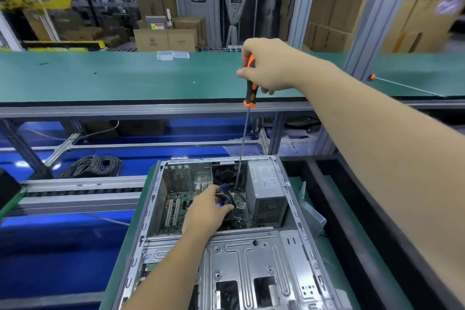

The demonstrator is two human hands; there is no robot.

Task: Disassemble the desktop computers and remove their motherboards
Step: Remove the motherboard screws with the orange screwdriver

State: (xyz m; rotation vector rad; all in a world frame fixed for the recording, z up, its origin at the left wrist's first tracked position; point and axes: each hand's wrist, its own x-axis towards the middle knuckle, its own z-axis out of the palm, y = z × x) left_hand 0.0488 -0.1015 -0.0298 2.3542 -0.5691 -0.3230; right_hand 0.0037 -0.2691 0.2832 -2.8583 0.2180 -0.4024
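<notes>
Right hand [270, 65] wrapped round orange-and-black handle of long-shafted screwdriver [249, 98], tip down near black CPU cooler fan [227, 202]. Left hand [207, 210] curled over fan, gripping it. Green motherboard [176, 209] still seated in open grey steel desktop case [251, 272], beside silver power supply box [268, 194]. Advice: keep shaft vertical, tip fully seated in screw, steady fan, light downward pressure while turning.
</notes>
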